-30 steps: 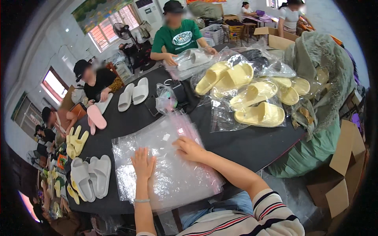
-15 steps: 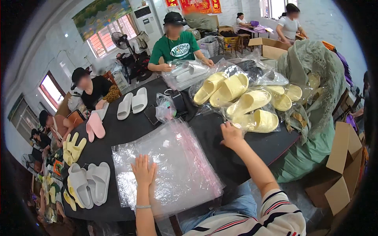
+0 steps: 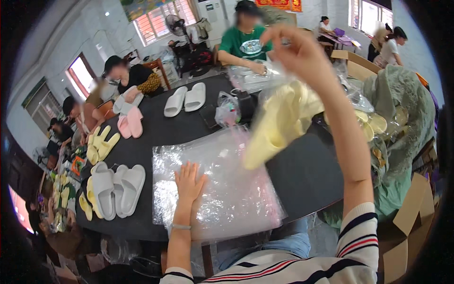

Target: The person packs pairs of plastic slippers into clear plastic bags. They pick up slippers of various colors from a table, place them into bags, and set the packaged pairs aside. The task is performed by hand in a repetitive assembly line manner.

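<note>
My left hand lies flat, fingers spread, on a stack of clear plastic bags with pink edges. Raised above the far side of the table, my right hand pinches the top of a clear plastic bag. Pale yellow slippers hang tilted in that bag, blurred by motion, over the right edge of the stack. My right forearm partly hides more bagged slippers behind it.
Grey slippers, yellow slippers, pink slippers and white slippers lie on the black table. A co-worker in green sits opposite. Cardboard boxes stand at right.
My right hand has lifted up and away from the table, raising bagged yellow slippers from the pile toward the stack. My left hand stays on the bags. The whole view has shifted.
</note>
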